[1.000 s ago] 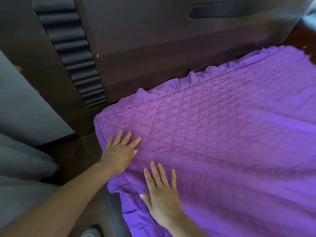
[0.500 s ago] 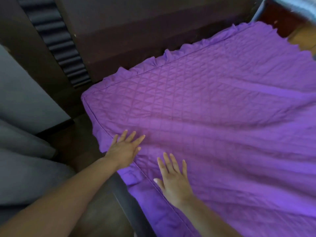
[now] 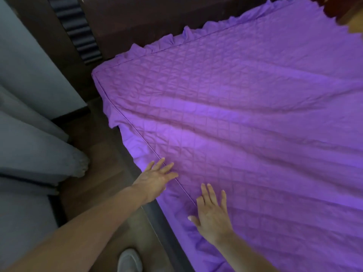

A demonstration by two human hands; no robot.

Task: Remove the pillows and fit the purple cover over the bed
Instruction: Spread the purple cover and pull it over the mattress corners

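Your left hand (image 3: 155,179) lay flat on the purple cover (image 3: 245,114), right at the near side edge of the bed, with its fingers straight and fanned out. It gripped nothing. The fingertips reached across the piped seam (image 3: 137,132) onto the quilted top, while the heel of the hand sat over the plain skirt that hung down the side.

Your right hand (image 3: 212,214) was just beside it, lower in the view, and also released. Its palm was down, the fingers were straight and slightly apart on the quilted top, and the thumb stuck out toward the seam. The two hands were near each other but not touching.

The cover was spread over the whole visible top of the bed. Its corner sat at the head end, near the dark wooden headboard (image 3: 157,22), and a ruffled edge ran along that end. Long shallow folds ran across the quilting from the near side toward the far one. The skirt draped over the dark side rail (image 3: 157,222) of the bed.

To the left, grey fabric (image 3: 29,150) lay in soft folds above the brown floor (image 3: 94,173). A pale shoe (image 3: 129,261) showed at the bottom edge, between your left forearm and the side rail.
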